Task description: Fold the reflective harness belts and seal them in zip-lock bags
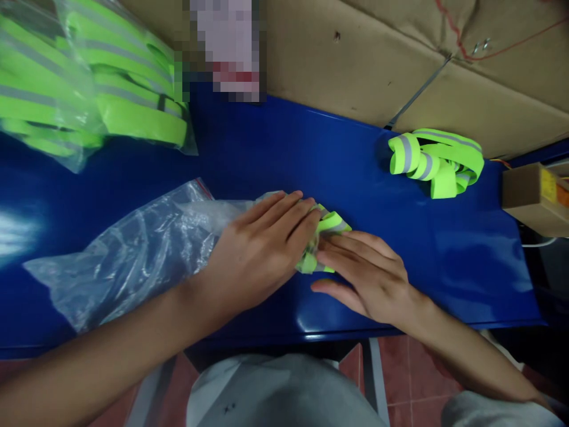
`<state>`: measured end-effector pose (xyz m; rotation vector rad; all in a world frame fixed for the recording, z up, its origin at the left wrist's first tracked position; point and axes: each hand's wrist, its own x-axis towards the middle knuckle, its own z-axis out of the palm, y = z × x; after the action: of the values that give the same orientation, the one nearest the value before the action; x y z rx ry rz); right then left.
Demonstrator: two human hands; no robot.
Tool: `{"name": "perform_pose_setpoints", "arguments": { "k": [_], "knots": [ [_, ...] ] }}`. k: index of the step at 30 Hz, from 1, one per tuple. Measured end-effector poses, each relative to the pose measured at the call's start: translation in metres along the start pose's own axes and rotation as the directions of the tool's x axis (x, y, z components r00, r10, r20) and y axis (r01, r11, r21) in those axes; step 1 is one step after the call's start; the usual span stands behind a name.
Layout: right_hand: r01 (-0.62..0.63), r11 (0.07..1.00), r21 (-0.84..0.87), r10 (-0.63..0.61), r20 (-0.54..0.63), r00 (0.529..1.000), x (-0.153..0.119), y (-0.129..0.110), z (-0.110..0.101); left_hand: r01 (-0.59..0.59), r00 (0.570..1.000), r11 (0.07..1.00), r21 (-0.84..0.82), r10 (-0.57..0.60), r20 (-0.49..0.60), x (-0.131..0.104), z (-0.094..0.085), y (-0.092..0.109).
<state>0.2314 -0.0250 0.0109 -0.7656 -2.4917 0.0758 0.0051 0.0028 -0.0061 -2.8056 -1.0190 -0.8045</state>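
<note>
Near the middle of the blue table (355, 160), a small bundle of neon yellow-green strap with grey stripes (331, 222) lies between my hands, partly under clear plastic. My left hand (267, 246) rests over the bundle's left side and the plastic, its fingers pressed together. From the right, my right hand (367, 267) lays its fingers on the bundle, with the thumb held apart. A clear plastic bag (146, 255) with a red edge spreads out left of my left hand. What is under my left palm is hidden.
Bagged neon straps (133, 83) lie at the back left. A loose coiled neon strap (440, 160) sits at the back right, before large cardboard boxes (329, 71). A small cardboard box (528, 196) is at the right edge.
</note>
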Motion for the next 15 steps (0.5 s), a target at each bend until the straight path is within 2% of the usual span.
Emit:
{"name": "perform_pose_setpoints", "arguments": {
  "k": [2, 4, 8, 10, 13, 15],
  "knots": [
    [-0.008, 1.000, 0.020, 0.007, 0.062, 0.998, -0.003, 0.007, 0.000, -0.001, 1.000, 1.000, 0.002, 0.001, -0.008, -0.001, -0.001, -0.003],
    [0.002, 1.000, 0.003, -0.003, 0.075, 0.997, -0.005, 0.012, 0.002, -0.002, 1.000, 1.000, 0.004, 0.003, -0.007, -0.002, -0.002, -0.005],
    [0.026, 0.999, -0.033, -0.028, -0.046, 0.999, -0.001, 0.007, 0.011, -0.021, 1.000, 1.000, -0.007, 0.021, 0.023, 0.000, 0.000, -0.003],
    [-0.006, 0.997, -0.074, -0.002, -0.104, 0.995, 0.003, -0.001, 0.014, -0.025, 0.999, 0.999, -0.030, 0.025, 0.025, 0.001, 0.002, -0.002],
    [-0.064, 0.988, -0.139, 0.046, -0.133, 0.990, 0.006, -0.008, 0.014, -0.026, 0.999, 0.996, -0.083, 0.029, 0.033, 0.003, 0.003, -0.003],
    [-0.059, 0.987, -0.149, 0.039, -0.130, 0.991, 0.004, -0.005, 0.014, -0.038, 0.996, 0.994, -0.103, 0.045, 0.072, 0.003, 0.000, -0.006]
  ]
}}
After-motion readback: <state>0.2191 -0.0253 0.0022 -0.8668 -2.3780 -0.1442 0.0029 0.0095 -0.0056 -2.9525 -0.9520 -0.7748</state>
